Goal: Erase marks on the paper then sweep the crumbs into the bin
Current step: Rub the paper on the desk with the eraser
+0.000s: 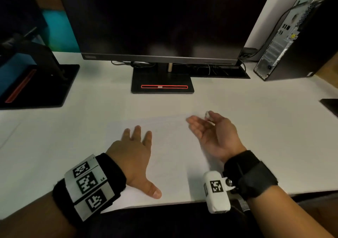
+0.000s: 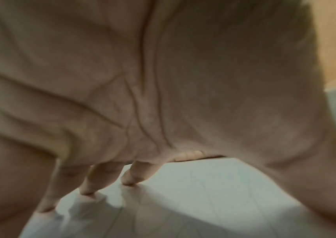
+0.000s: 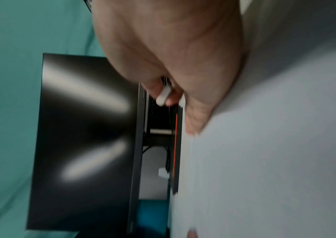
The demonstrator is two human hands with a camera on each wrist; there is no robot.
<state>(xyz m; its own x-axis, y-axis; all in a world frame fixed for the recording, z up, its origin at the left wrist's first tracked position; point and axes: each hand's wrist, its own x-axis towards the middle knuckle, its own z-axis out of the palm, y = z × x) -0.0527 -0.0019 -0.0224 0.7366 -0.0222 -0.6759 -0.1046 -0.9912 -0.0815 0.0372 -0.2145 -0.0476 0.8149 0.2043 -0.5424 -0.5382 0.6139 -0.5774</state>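
Note:
A white sheet of paper [image 1: 173,146] lies on the white desk in front of me, its edges faint. My left hand [image 1: 135,151] rests flat on the paper's left part, fingers spread and fingertips [image 2: 128,180] touching the sheet. My right hand [image 1: 210,128] is turned on its side over the paper's right edge, the outer fingers stretched out. Its thumb and forefinger pinch a small white eraser [image 1: 208,114], which shows as a white lump [image 3: 163,95] in the right wrist view. Crumbs and pencil marks are too faint to make out. No bin is in view.
A dark monitor [image 1: 161,21] stands at the back on a black base [image 1: 162,84] with a red stripe. A computer tower [image 1: 296,36] stands at the back right. Another black stand [image 1: 42,80] is at the left. The desk's front edge [image 1: 182,204] runs just below my wrists.

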